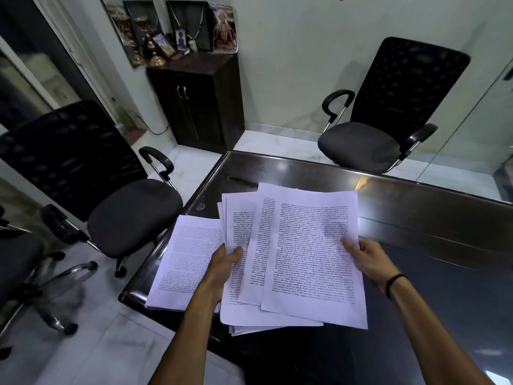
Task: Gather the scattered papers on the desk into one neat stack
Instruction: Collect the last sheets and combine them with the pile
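Papers [311, 254] lay fanned over the counter [416, 207], left hand [224, 262] and right hand [361, 257] each pinching sheets; squaring edges together needed gentle tapping.

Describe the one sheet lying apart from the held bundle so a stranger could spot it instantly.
Start at the dark glossy desk and go to its near left corner. There a single printed sheet lies flat beside the left hand. Unlike the fanned papers gripped in both hands, nobody holds it, and it overhangs the desk edge.

two black office chairs [91, 187], dark cabinet [198, 101], framed pictures [180, 26]
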The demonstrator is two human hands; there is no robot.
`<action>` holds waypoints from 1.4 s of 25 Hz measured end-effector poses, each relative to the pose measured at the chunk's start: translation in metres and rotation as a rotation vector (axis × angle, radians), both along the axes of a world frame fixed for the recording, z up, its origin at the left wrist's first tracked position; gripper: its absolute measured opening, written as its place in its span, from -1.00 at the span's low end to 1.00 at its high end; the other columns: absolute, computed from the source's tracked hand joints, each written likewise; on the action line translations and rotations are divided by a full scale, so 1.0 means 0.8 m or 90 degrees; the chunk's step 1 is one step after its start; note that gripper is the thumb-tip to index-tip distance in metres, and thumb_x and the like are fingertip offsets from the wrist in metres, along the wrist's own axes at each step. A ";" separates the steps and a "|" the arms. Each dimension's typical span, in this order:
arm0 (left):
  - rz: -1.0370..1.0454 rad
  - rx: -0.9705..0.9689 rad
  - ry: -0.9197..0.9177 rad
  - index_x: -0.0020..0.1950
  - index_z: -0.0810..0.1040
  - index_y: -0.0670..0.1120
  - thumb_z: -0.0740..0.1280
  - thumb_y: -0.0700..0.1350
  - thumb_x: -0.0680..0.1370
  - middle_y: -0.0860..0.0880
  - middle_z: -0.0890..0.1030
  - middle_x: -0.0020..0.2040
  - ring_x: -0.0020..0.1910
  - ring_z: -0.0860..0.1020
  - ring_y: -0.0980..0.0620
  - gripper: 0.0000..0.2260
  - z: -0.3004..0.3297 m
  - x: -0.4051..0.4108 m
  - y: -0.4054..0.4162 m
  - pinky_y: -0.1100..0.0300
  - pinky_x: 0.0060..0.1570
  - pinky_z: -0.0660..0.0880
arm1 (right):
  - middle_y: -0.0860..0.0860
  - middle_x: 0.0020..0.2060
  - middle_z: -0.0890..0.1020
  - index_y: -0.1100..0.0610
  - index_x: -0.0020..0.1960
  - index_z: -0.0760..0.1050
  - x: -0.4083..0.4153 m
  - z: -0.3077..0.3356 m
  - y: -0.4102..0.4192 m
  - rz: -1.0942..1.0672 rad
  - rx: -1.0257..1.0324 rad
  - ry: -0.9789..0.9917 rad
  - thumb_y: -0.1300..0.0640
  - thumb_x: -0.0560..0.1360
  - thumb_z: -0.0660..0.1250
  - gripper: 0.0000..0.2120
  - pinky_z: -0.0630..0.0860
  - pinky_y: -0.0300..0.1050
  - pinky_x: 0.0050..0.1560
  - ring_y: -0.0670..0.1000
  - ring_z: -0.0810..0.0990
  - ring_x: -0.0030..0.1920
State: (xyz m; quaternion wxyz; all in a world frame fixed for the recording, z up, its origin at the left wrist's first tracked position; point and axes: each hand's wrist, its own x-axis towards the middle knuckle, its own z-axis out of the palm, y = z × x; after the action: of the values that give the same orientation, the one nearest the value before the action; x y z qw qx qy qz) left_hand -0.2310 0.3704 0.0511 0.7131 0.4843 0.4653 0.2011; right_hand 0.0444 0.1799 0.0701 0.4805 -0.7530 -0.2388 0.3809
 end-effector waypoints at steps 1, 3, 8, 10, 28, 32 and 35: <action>-0.014 0.005 -0.004 0.37 0.53 0.06 0.32 -0.13 0.65 0.03 0.68 0.22 0.16 0.66 -0.01 -0.70 0.002 0.001 -0.002 0.03 0.14 0.60 | 0.00 -0.14 0.74 0.15 -0.03 0.64 -0.002 -0.001 0.002 0.032 -0.004 0.012 0.01 0.61 0.27 -0.74 0.60 -0.10 -0.10 -0.04 0.72 -0.16; -0.030 0.010 -0.007 0.35 0.53 0.10 0.32 -0.12 0.65 0.08 0.69 0.20 0.16 0.66 0.03 -0.71 0.004 0.003 -0.005 0.06 0.14 0.60 | 0.01 -0.12 0.74 0.17 -0.03 0.63 -0.006 -0.003 0.006 0.074 -0.025 0.002 -0.01 0.61 0.26 -0.72 0.57 -0.20 -0.16 -0.08 0.71 -0.18; -0.002 0.006 -0.009 0.36 0.54 0.08 0.33 -0.13 0.64 0.04 0.68 0.22 0.20 0.65 -0.03 -0.71 -0.001 -0.004 -0.001 -0.11 0.26 0.54 | 0.05 -0.13 0.73 0.20 0.02 0.60 0.004 -0.006 -0.009 -0.077 0.110 0.087 -0.19 0.46 0.40 -0.56 0.64 -0.15 -0.23 -0.03 0.71 -0.20; 0.011 0.003 0.003 0.38 0.54 0.06 0.32 -0.12 0.65 0.03 0.69 0.21 0.20 0.64 -0.05 -0.70 -0.001 -0.011 0.002 -0.14 0.27 0.53 | 0.09 -0.11 0.73 0.23 0.06 0.59 0.017 -0.007 -0.020 -0.109 0.142 0.154 -0.35 0.22 0.51 -0.29 0.68 -0.01 -0.13 0.08 0.71 -0.14; -0.004 0.332 0.142 0.19 0.54 -0.04 0.43 -0.10 0.57 0.06 0.58 0.06 -0.07 0.53 0.12 -0.79 0.052 0.104 -0.066 0.31 -0.13 0.47 | 0.02 -0.03 0.69 0.07 0.15 0.49 -0.027 0.020 -0.005 -0.121 0.214 -0.092 0.31 0.56 0.32 -0.78 0.61 -0.06 -0.04 0.04 0.67 -0.05; 0.002 0.313 0.142 0.06 0.54 -0.02 0.47 -0.07 0.55 0.12 0.61 -0.03 -0.05 0.59 0.05 -0.84 0.060 0.118 -0.081 0.37 -0.23 0.42 | 0.07 0.01 0.69 0.02 0.20 0.49 -0.021 0.015 -0.024 -0.146 0.233 -0.081 0.25 0.54 0.37 -0.72 0.62 0.12 0.05 0.14 0.67 0.02; 0.017 0.298 0.003 -0.04 0.66 -0.04 0.49 0.14 0.47 0.06 0.69 -0.17 -0.15 0.65 0.06 -0.73 0.051 0.118 -0.086 0.22 -0.20 0.49 | 0.01 -0.13 0.69 0.04 0.04 0.53 -0.029 0.023 -0.036 -0.198 0.216 -0.078 0.06 0.45 0.50 -0.77 0.63 -0.04 -0.12 0.06 0.65 -0.13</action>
State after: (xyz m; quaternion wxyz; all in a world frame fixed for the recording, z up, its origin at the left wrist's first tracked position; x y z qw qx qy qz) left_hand -0.1367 0.3016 0.0920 0.5774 0.6311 0.4137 0.3117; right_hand 0.0209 0.1514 0.0887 0.6376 -0.7110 -0.2092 0.2103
